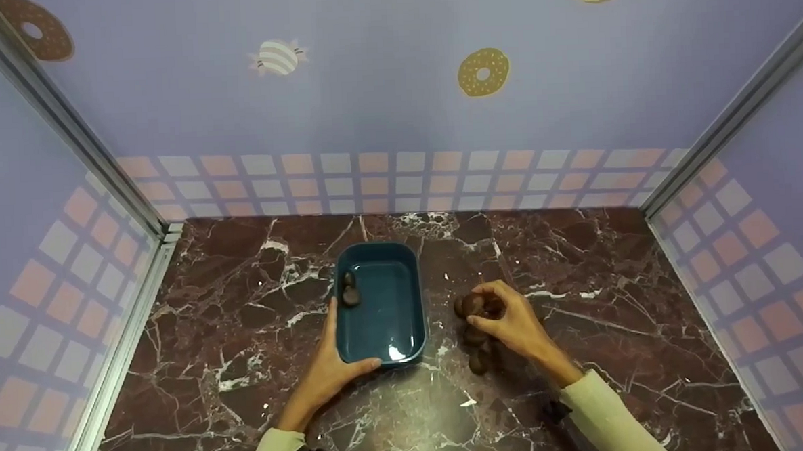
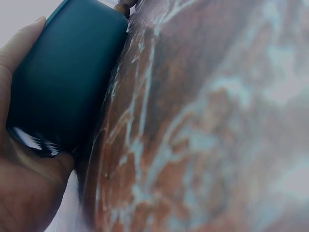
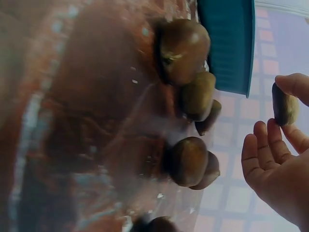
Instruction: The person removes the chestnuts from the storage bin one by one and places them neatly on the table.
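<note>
A blue-green rectangular dish (image 1: 380, 321) stands on the marble surface, with a couple of chestnuts (image 1: 351, 295) lying inside along its left wall. My left hand (image 1: 333, 357) grips the dish at its near left corner, fingers along the left side and thumb on the near rim. To the right of the dish, my right hand (image 1: 514, 322) pinches a single chestnut (image 3: 286, 105) between thumb and fingertips, raised off the surface. Beneath and beside that hand lie several loose chestnuts (image 1: 476, 336), and the right wrist view shows them close up (image 3: 189, 162).
The brown marble surface (image 1: 258, 367) has white veins and a few small pale specks. A purple back wall (image 1: 383, 104) with a checkered band rises behind it. Side panels with metal frame strips (image 1: 119, 363) stand left and right.
</note>
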Demonstrator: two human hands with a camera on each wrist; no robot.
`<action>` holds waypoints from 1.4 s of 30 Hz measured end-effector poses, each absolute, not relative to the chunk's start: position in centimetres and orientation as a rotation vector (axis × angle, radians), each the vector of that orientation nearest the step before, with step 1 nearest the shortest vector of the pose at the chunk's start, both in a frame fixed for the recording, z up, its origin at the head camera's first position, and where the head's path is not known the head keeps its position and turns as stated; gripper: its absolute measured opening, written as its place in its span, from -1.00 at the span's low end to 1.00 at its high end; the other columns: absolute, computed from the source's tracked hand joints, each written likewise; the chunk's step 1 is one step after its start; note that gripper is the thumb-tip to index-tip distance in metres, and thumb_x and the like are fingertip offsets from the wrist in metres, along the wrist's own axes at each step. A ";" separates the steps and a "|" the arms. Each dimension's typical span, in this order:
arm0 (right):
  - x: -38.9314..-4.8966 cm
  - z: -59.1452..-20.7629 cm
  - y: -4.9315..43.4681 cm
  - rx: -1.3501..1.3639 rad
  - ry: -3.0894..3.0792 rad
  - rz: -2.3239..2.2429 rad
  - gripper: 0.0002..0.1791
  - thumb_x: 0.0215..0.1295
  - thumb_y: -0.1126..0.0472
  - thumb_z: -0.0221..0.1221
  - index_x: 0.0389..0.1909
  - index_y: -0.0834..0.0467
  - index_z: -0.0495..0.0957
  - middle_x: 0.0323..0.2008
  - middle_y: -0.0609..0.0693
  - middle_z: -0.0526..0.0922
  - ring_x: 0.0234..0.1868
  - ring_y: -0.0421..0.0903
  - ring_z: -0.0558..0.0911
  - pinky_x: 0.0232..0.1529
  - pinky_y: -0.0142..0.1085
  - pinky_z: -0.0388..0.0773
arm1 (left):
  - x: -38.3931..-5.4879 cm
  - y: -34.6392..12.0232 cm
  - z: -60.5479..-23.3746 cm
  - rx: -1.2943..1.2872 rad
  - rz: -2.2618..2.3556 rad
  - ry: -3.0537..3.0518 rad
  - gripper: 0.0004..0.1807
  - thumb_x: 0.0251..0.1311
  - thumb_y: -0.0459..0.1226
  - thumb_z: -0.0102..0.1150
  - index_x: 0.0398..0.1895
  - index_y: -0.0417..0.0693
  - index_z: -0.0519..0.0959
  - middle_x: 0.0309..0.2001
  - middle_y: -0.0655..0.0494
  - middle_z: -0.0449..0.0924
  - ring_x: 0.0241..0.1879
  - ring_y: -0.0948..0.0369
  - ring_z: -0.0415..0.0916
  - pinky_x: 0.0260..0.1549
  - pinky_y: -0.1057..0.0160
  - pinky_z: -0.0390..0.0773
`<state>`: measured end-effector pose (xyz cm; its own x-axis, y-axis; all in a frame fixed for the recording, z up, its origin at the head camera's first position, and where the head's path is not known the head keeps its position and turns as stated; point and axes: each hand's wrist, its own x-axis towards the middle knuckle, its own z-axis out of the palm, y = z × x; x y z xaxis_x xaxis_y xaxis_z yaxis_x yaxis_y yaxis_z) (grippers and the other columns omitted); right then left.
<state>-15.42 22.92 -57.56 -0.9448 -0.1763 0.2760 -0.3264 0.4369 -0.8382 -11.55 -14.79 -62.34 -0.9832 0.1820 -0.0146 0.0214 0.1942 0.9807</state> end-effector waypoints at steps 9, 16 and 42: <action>-12.8 -58.4 23.6 0.392 -2.577 1.514 -0.48 0.11 0.45 0.61 0.11 0.21 0.72 -0.01 0.06 0.79 -0.01 0.03 0.75 0.11 0.10 0.73 | -11.5 -14.7 -62.3 0.199 1.904 2.319 0.60 0.04 -0.15 0.80 0.86 0.10 -0.34 0.81 -0.18 -0.44 0.76 -0.21 -0.40 0.64 -0.39 -0.25; -10.9 -59.2 24.4 0.366 -2.609 1.487 -0.48 0.11 0.44 0.61 0.11 0.18 0.71 -0.01 0.07 0.80 -0.05 0.03 0.77 0.02 -0.04 0.77 | -11.6 -14.7 -62.4 0.198 1.947 2.278 0.61 0.02 -0.14 0.80 0.86 0.10 -0.33 0.81 -0.17 -0.46 0.76 -0.22 -0.42 0.63 -0.41 -0.26; -7.4 -61.7 27.3 0.117 -2.636 1.527 -0.53 0.13 0.41 0.63 0.07 0.17 0.76 -0.12 -0.05 0.78 -0.14 -0.09 0.72 -0.10 -0.29 0.67 | -11.6 -14.8 -62.4 0.215 1.916 2.315 0.60 0.03 -0.12 0.80 0.86 0.09 -0.33 0.81 -0.18 -0.45 0.76 -0.23 -0.41 0.62 -0.44 -0.25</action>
